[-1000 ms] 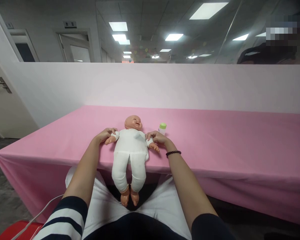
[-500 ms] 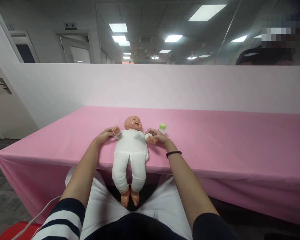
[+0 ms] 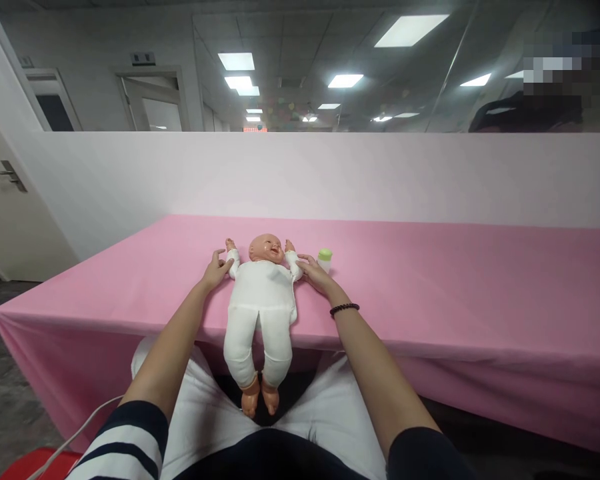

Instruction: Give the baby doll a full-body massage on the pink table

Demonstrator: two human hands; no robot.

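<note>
A baby doll (image 3: 263,287) in white cloth lies on its back on the pink-covered table (image 3: 430,287), its legs hanging over the front edge. Both its arms are bent upward beside its head. My left hand (image 3: 217,269) is at the doll's arm on the left, fingers apart and touching the sleeve. On the other side, my right hand (image 3: 316,272) touches the other sleeve with its fingertips, the fingers spread. Just beyond my right hand stands a small bottle (image 3: 325,259) with a green cap, its lower part partly covered by that hand.
Behind the table rises a white wall (image 3: 380,175) with a window above it, where a dark figure shows at the right. A door (image 3: 17,220) is at the left. A red object (image 3: 40,461) and a pale cable are at the lower left.
The doll's arms have swung from pointing outward and down to pointing up beside its head. My hands have shifted slightly, and their fingers lie more open against the sleeves.
</note>
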